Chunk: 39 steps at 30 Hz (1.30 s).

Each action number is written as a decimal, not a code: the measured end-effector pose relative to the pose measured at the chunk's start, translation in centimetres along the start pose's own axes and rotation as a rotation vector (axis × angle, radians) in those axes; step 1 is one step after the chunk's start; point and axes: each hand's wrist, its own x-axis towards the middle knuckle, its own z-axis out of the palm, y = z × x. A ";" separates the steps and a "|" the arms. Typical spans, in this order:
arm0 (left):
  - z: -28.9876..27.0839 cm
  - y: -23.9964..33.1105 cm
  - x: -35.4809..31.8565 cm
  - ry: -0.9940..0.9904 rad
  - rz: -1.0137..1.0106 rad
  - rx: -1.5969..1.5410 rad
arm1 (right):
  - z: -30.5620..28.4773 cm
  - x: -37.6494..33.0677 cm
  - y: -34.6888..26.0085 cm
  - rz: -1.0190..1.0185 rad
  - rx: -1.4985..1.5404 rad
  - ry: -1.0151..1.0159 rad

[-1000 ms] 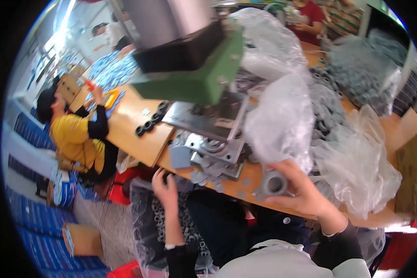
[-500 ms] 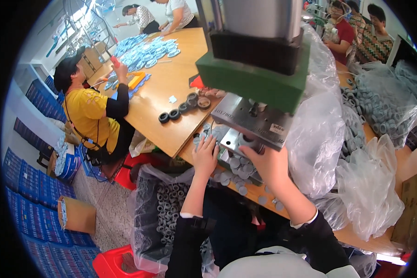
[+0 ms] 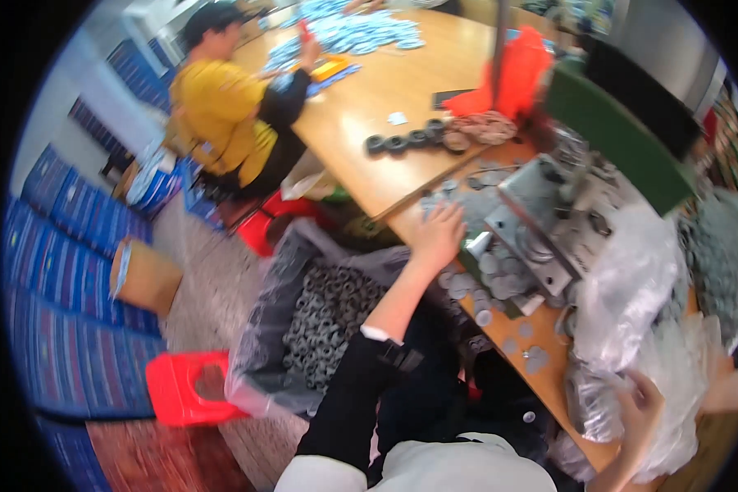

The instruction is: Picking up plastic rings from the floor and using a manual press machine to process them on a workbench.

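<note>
My left hand [image 3: 440, 235] rests at the table edge, fingers stretched over a heap of grey discs [image 3: 459, 201]. No object shows in its grasp. Right beside it is the metal die [image 3: 541, 221] of a press with a green block [image 3: 615, 135]. Several flat round grey discs [image 3: 504, 275] lie in front of the die. My right hand [image 3: 641, 414] is low at the right, next to a clear plastic bag [image 3: 631, 283]. Motion smears its fingers, so I cannot tell whether they hold anything.
A plastic-lined bin of dark grey rings [image 3: 328, 316] stands left of my legs, near a red stool [image 3: 189, 385]. Black rings [image 3: 395, 143] line the adjoining table. A person in yellow [image 3: 225, 115] sits across. Blue stacked boxes [image 3: 82, 312] fill the left.
My right hand has left the die and moved down and right toward the plastic bags. My left hand stays by the discs. The whole view has swung to the right.
</note>
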 end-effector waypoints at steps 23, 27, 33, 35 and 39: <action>-6.2 13.5 -0.5 0.601 -0.080 -0.865 | -4.2 23.4 15.6 -0.465 -0.852 0.123; -6.3 5.3 -7.6 0.639 -0.283 -0.411 | -6.1 24.4 16.2 -0.453 -0.826 0.183; -4.2 -8.5 -20.4 0.109 -0.760 0.067 | -7.7 23.1 16.0 -0.612 -0.491 0.308; -5.4 -7.5 -17.8 0.169 -0.627 -0.013 | -6.3 19.4 10.3 -0.505 -0.401 0.337; -7.4 -4.1 -9.7 0.324 -0.219 -0.142 | 1.4 8.2 -1.3 -0.524 0.098 -0.093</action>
